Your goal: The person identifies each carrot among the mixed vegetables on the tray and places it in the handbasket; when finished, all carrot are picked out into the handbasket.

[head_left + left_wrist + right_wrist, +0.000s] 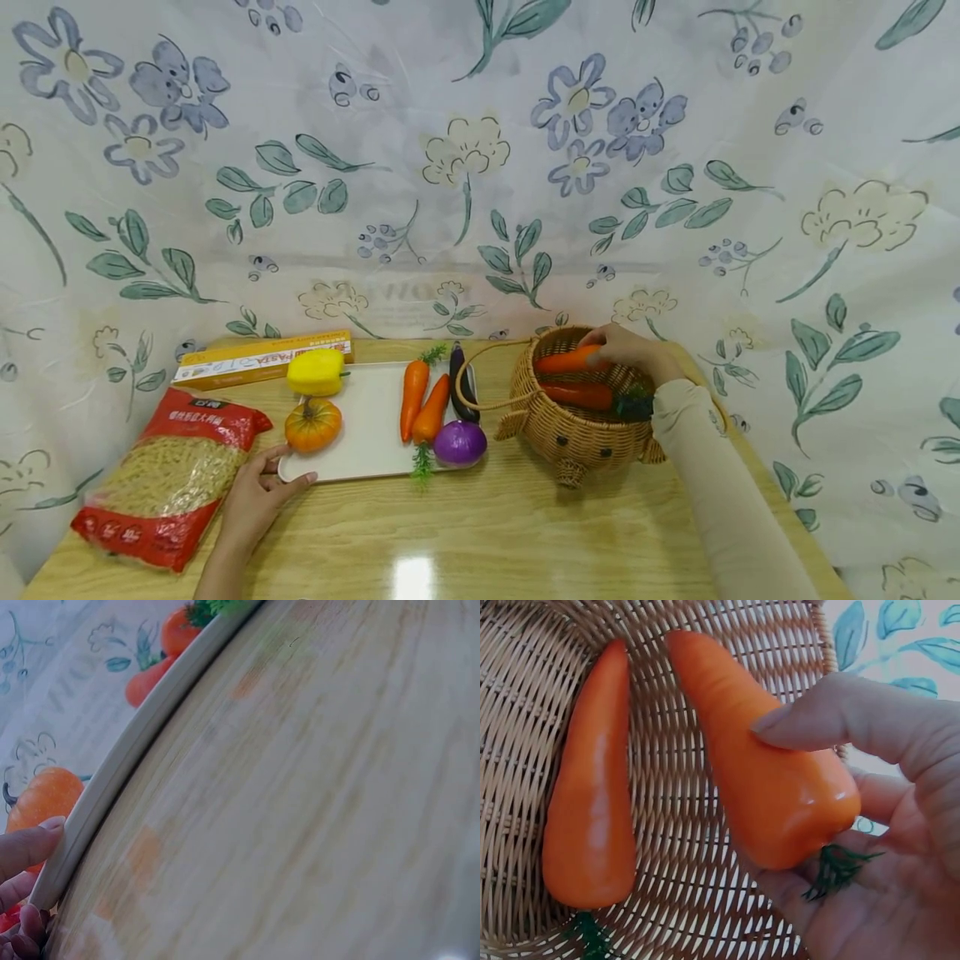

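Head cam: R hand (628,350) has its fingers pinching a carrot (564,362) in the wicker basket (585,429), 2nd carrot (576,395) lying nxt to it. L hand (255,496) fingers pinching white tray's (367,421) near-left corner, pumpkin (313,427) close by.

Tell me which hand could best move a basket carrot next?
Probably the right hand: it grips a carrot inside the basket, while the left hand is farther away, holding the tray.

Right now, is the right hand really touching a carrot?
Touching: the right wrist view shows the right hand holding a carrot, with the thumb laid against its orange side.
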Tool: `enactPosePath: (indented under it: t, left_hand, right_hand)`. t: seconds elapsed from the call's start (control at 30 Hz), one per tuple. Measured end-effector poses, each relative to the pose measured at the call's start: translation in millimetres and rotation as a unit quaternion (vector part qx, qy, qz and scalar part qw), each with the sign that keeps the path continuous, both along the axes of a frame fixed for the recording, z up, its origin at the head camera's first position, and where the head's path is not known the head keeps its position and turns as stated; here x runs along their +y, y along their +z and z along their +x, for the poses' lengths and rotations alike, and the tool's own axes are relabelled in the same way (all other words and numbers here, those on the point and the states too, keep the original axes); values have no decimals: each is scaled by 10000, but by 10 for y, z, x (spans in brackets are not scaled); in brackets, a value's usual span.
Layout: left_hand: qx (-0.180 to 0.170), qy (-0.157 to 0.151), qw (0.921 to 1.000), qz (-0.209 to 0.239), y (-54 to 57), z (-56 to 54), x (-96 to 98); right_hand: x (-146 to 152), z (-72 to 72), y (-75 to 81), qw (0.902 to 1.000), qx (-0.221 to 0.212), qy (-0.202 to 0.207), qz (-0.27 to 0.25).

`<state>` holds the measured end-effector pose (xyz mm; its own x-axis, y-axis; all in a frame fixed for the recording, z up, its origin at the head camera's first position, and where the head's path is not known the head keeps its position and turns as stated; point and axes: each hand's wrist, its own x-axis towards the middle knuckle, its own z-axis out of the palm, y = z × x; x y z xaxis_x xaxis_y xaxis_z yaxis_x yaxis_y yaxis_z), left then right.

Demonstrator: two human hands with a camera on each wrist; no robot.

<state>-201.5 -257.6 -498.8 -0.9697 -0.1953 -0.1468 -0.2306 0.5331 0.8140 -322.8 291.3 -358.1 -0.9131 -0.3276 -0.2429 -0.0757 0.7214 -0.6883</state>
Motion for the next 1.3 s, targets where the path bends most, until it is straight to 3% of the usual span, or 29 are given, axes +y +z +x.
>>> enactPosePath:
  t: [0.37, 0.73, 1.1, 1.3]
  left_hand:
    - [-42, -24, 10000, 7, -48, -12, -12]
    - [-92, -42, 9999, -5, -72, 8, 20]
    - [-68, -14, 10000, -65, -46, -21, 30]
    - [-139, 98, 9998, -79, -37, -21, 5]
  right_hand:
    - [42, -28, -202, 9998, 54, 151, 131]
    - [79, -24, -397, 9991, 194, 21, 367]
    - [111, -40, -446, 9977, 194, -62, 648]
    - [79, -99, -441, 9964, 404, -44, 743]
